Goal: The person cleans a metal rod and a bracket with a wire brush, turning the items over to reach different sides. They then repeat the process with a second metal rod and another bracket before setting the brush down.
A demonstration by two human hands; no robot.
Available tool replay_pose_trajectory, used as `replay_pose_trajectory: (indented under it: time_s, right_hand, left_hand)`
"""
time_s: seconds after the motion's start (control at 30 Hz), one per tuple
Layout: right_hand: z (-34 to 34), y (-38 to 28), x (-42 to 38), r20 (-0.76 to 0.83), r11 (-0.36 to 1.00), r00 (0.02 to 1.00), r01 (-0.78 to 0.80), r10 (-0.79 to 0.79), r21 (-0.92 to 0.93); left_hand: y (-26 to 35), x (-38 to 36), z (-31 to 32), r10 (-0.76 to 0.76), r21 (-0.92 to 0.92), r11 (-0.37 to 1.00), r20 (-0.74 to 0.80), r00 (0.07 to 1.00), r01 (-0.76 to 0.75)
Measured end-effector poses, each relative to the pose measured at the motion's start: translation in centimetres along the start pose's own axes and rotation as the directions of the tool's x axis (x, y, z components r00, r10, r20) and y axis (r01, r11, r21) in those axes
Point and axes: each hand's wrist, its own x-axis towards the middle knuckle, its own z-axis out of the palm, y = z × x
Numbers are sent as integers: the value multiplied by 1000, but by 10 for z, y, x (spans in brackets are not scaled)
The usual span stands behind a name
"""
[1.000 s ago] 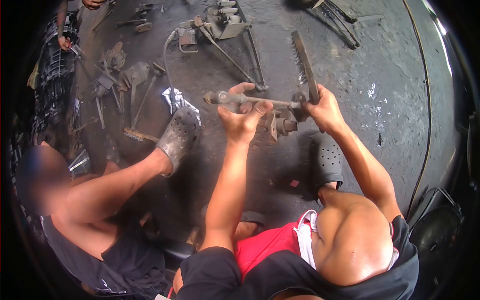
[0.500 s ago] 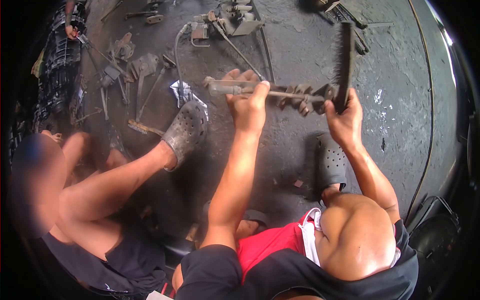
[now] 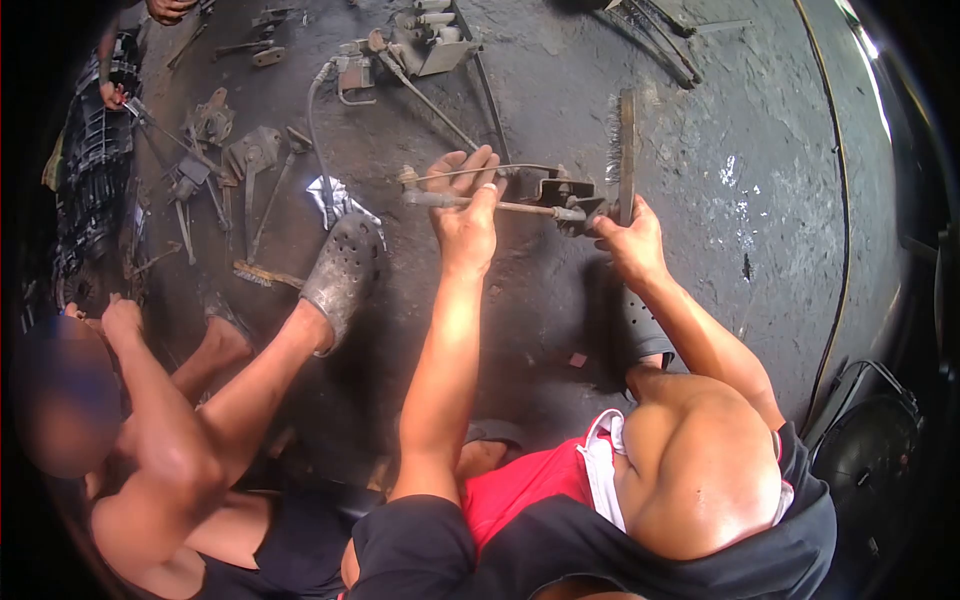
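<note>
While the left hand point(image 3: 465, 225) grips the rusty rod assembly point(image 3: 500, 200) at frame centre with fingers curled round the shaft, the right hand point(image 3: 628, 240) is clenched on the wire brush point(image 3: 625, 150) handle, bristles against the assembly's right end. Loose metal parts point(image 3: 215, 150) upper left on the floor.

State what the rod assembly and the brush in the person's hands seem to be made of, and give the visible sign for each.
Rod assembly, in the left hand: probably steel, dull and grimy, with brownish rust patches. Wire brush, in the right hand: the back looks like wood or dark plastic, too dirty to tell; its bristles look thin, grey and stiff, likely metal wire.
</note>
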Motion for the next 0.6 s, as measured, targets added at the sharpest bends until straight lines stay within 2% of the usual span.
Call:
replay_pose_trajectory:
  time_s: [0.1, 0.2, 0.23, 0.3, 0.33, 0.37, 0.4, 0.43, 0.5, 0.57, 0.6]
  right_hand:
    - [-3, 13, 18, -45, 1000, 999, -3, 1, -28]
    - [-7, 5, 29, -98, 906, 970, 169, -223, -387]
    - [-10, -3, 29, -100, 907, 970, 168, -222, -386]
    - [-9, -33, 24, -22, 896, 986, 141, -165, -421]
    - [-10, -29, 33, 19, 885, 988, 146, -153, -441]
    - [-8, -25, 40, 18, 886, 988, 146, -154, -440]
    - [-6, -20, 46, 137, 878, 981, 182, -134, -442]
    - [-6, -16, 50, 253, 871, 961, 218, -113, -441]
    - [-3, -21, 49, 287, 882, 956, 188, -63, -432]
    - [0, -22, 57, 295, 800, 952, 240, -83, -550]
    - [3, -18, 59, 262, 766, 954, 278, -149, -579]
  left_hand:
    - [1, -2, 2, -28, 30, 999, 2, 1000, 28]
    - [1, -3, 1, -43, 65, 997, 0, 999, 43]
    - [1, -4, 0, -44, 66, 997, 2, 999, 43]
    - [-3, -8, -1, -64, 317, 945, -60, 996, 80]
    - [-6, -12, 0, -64, 317, 945, -58, 996, 79]
    - [-11, -18, 4, -107, 168, 978, -91, 990, 121]
    - [-15, -23, 8, -155, 13, 987, -117, 981, 157]
    - [-18, -26, 9, -154, 13, 988, -116, 981, 156]
    - [-23, -32, 12, -260, -276, 937, -134, 956, 216]
    - [-21, -31, 16, -247, -243, 950, -193, 950, 198]
    - [-14, -31, 17, -315, -270, 928, -207, 926, 256]
